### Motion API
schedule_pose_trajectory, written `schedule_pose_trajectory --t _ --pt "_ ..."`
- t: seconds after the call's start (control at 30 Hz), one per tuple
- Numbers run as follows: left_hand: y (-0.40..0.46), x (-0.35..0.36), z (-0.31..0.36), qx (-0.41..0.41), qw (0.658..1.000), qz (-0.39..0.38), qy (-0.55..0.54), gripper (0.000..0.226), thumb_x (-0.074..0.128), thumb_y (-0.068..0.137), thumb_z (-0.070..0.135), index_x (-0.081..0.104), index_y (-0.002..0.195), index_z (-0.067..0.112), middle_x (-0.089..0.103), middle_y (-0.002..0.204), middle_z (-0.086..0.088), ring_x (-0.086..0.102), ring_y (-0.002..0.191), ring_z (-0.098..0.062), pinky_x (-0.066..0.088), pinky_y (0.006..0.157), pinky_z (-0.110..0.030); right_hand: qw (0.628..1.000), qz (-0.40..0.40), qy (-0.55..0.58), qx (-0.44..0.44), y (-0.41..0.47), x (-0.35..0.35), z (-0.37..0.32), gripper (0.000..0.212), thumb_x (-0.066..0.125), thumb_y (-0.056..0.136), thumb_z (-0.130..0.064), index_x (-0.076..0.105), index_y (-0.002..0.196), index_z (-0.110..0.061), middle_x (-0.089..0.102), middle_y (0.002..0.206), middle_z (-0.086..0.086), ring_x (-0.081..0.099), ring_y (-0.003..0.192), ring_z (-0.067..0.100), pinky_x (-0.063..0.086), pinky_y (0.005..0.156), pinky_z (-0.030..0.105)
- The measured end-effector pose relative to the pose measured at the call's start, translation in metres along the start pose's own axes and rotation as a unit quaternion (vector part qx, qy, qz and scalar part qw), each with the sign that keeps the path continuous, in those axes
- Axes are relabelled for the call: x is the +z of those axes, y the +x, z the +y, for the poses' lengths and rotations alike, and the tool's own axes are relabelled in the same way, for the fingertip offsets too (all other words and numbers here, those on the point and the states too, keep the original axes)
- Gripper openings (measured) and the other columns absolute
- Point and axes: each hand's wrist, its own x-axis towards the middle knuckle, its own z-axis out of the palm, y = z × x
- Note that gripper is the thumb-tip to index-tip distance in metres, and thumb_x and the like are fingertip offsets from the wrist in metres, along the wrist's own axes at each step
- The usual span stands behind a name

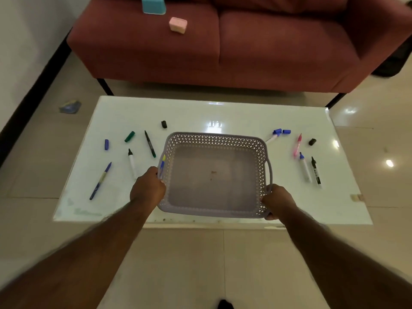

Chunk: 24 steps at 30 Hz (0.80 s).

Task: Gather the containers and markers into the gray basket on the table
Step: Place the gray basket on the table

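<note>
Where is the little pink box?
In the head view, the pink box sits on the red sofa beyond the table, just right of the blue container.

— Where are the arms?
— Both bare forearms rise from the lower corners toward mid-frame.
— And the hands?
— The left hand [148, 189] is clenched, knuckles up; the right hand [278, 202] is curled closed, lower right of centre.

No text, brand or number can be read anywhere. The black marker [316, 172] at the table's right side carries white print on its barrel, perhaps a brand name, but it is too blurred to make out.
</note>
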Motion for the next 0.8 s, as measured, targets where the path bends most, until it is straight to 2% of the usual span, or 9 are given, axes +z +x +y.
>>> schedule_pose_trajectory --t 0.13,0.3,0.53,0.6,0.7,0.8 --pt "0.004 0.007 0.002 -0.009 1.0 -0.011 0.016 0.026 0.049 0.092 0.024 0.053 0.117 0.018 0.065 0.109 -0.013 0.062 0.096 -0.036 0.053 0.081 -0.041 1.0 -0.008 -0.004 0.008 0.01 0.004 0.006 0.026 0.052 0.084 -0.003 0.059 0.106 -0.013 0.069 0.093 0.011 0.073 0.066 0.033 0.062 0.055 0.049" --pt "0.004 0.016 0.002 -0.015 1.0 -0.014 0.022 0.029 0.048 0.094 0.021 0.053 0.122 0.018 0.065 0.114 -0.014 0.06 0.103 -0.037 0.047 0.081 -0.038 1.0 -0.003 -0.02 0.01 0.017 0.008 0.011 0.027 0.048 0.083 -0.003 0.058 0.106 -0.014 0.069 0.093 0.011 0.073 0.064 0.033 0.062 0.056 0.048" --pt "0.003 0.02 0.006 -0.015 0.999 -0.014 0.034 0.036 0.047 0.094 0.02 0.048 0.13 0.018 0.064 0.117 -0.014 0.061 0.103 -0.037 0.048 0.08 -0.04 1.0 0.012 -0.027 0.007 0.023 0.011 0.016 0.028 0.049 0.085 -0.005 0.055 0.108 -0.019 0.066 0.099 0.008 0.071 0.074 0.03 0.063 0.058 0.045" --pt "0.001 0.019 0.006 -0.009 0.999 -0.018 0.038 0.039 0.049 0.094 0.021 0.046 0.132 0.017 0.065 0.116 -0.014 0.062 0.102 -0.036 0.049 0.079 -0.039 0.999 0.026 -0.033 -0.001 0.024 0.012 0.016 0.029 0.05 0.085 -0.006 0.056 0.112 -0.017 0.067 0.102 0.008 0.071 0.077 0.03 0.063 0.065 0.045" --pt "-0.002 0.019 0.006 0.006 0.999 -0.027 0.041 0.044 0.052 0.093 0.021 0.044 0.135 0.015 0.065 0.116 -0.015 0.063 0.1 -0.036 0.053 0.082 -0.042 0.996 0.065 -0.057 -0.018 0.023 0.012 0.013 0.036 0.05 0.085 -0.007 0.056 0.12 -0.011 0.067 0.113 0.012 0.066 0.096 0.033 0.058 0.084 0.043" --pt "-0.006 0.018 0.007 0.017 0.998 -0.036 0.044 0.044 0.055 0.093 0.021 0.044 0.135 0.014 0.065 0.117 -0.015 0.063 0.1 -0.036 0.052 0.081 -0.042 0.994 0.08 -0.065 -0.022 0.022 0.012 0.011 0.037 0.049 0.084 -0.005 0.055 0.121 -0.008 0.066 0.116 0.015 0.062 0.103 0.035 0.054 0.087 0.04"
